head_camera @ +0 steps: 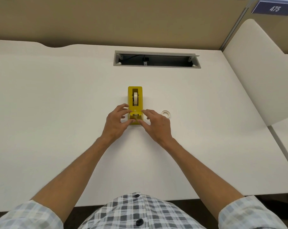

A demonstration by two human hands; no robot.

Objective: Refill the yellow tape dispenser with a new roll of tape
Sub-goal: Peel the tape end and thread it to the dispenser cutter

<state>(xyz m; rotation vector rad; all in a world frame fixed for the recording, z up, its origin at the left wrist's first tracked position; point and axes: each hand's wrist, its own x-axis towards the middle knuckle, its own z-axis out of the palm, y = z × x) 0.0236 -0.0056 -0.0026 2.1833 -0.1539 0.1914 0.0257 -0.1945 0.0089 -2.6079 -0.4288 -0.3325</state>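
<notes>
Your left hand and right hand flank the near, cutter end of the yellow dispenser on the bench; fingers loosely spread, touching its sides, gripping nothing firm; long axis runs away from you; roll seated beyond; spare ring lies just right, nearer your right hand.

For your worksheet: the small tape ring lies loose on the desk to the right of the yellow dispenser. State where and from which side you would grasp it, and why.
Grip the small tape ring across its outer rim, thumb and finger on opposite sides, coming down from above. It lies flat on the desk, hole upward, clear of the yellow dispenser, with open space all round. The right hand is nearest.
</notes>
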